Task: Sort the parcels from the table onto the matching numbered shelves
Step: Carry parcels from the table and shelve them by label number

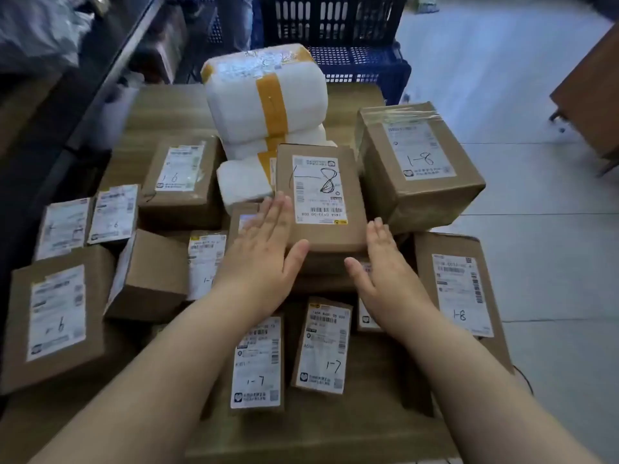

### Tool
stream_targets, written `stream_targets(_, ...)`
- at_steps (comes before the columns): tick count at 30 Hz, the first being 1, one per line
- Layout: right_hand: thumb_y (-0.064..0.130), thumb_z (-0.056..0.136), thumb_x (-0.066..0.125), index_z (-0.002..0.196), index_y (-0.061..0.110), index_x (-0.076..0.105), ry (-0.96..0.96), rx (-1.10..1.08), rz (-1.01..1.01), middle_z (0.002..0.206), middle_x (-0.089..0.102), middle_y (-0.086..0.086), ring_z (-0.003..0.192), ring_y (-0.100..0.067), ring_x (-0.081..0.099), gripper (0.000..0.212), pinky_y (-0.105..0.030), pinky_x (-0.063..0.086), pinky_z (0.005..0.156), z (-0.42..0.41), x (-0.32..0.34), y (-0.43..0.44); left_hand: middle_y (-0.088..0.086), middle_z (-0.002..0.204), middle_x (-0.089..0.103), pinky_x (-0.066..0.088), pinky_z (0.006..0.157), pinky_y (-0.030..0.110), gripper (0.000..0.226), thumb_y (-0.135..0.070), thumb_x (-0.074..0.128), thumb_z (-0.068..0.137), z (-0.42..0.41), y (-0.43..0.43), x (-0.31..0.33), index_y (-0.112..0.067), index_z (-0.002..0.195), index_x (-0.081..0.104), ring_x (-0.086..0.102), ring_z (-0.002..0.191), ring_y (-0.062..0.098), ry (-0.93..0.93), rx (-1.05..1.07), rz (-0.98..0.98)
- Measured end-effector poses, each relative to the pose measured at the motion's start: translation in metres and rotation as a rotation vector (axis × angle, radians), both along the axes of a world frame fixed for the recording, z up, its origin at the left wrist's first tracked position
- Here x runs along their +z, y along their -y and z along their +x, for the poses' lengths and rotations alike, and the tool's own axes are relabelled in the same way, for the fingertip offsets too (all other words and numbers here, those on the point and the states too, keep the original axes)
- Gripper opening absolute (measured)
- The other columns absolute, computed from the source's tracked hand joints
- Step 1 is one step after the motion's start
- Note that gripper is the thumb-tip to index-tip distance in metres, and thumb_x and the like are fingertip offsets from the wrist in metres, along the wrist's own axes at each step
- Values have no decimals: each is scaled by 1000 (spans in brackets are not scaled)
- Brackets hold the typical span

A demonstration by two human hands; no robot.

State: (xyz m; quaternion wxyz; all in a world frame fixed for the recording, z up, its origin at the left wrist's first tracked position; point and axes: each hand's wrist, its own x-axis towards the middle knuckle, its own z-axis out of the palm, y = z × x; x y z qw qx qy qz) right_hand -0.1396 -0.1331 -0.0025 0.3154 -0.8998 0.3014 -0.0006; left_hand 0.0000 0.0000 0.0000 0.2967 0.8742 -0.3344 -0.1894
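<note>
A flat brown cardboard box point(318, 199), its white label hand-marked "1—8", lies mid-table on top of other boxes. The left hand point(264, 242), fingers straight and together, lies against its left edge. The right hand point(385, 272), also flat, is just beside its near right corner. Behind the box is a soft white foam bundle point(268, 95) banded with tan tape.

A parcel sorting station: cardboard parcels point(418, 169) with courier labels and handwritten codes like 1-6, 1-7 and 1-8 crowd a wooden table point(160, 108), beside white foam-wrapped packages point(268, 95). Blue plastic crates point(335, 25) stand behind on a pale tiled floor point(502, 78).
</note>
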Motion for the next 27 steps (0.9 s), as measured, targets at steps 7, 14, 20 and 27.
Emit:
stream_targets(7, 45, 96, 43, 149, 25, 24, 149, -333, 539, 142, 45, 2, 132, -19, 40, 60, -34, 35, 106, 16, -15, 7, -12, 156, 23, 17, 118, 43, 78, -72, 34, 82, 1, 15, -18, -40, 150, 12, 20, 144, 19, -651, 295, -134)
stream_targets(14, 36, 94, 52, 138, 21, 42, 357, -305, 534, 118, 57, 11, 109, -4, 52, 48, -8, 40, 77, 16, 7, -26, -17, 141, 47, 31, 112, 46, 72, -75, 45, 70, -16, -30, -5, -52, 138, 34, 42, 132, 13, -737, 293, -435)
stream_targets(20, 33, 92, 57, 134, 24, 46, 460, -107, 523, 114, 60, 16, 102, 7, 55, 44, -8, 47, 82, 11, 46, -99, -23, 137, 49, 32, 111, 33, 56, -63, 37, 90, -55, -119, 43, -45, 143, 33, 42, 128, -4, -528, 409, -595)
stream_targets(27, 40, 86, 60, 99, 25, 53, 439, 73, 585, 93, 60, 15, 85, 1, 58, 21, -6, 44, 63, -23, 69, -241, -28, 138, 45, 27, 112, 26, 59, -59, 39, 87, -135, -284, 69, -43, 144, 33, 39, 127, -9, -324, 684, -701)
